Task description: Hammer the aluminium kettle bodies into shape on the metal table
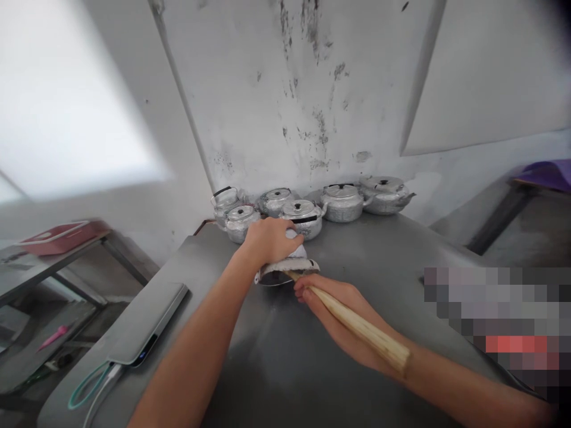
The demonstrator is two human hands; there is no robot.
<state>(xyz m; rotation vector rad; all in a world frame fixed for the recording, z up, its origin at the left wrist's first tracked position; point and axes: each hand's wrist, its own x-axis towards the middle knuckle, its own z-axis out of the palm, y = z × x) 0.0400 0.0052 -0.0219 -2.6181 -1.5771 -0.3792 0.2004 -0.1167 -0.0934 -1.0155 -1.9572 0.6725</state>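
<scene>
My left hand (267, 241) is closed over the top of a small upturned metal vessel (285, 267) resting on the grey metal table (383, 261). My right hand (332, 306) grips a pale wooden stick (357, 326). The stick's far end pokes into the vessel's opening, and its near end lies along my forearm. Just behind my left hand stand several silver aluminium kettles (342, 202) in a row against the wall.
A flat grey device with a teal looped cord (138, 330) lies at the table's left edge. A lower side table (40, 261) at the left carries a red tray (62, 235). A purple item (546, 175) lies at the far right. A blurred patch covers the right.
</scene>
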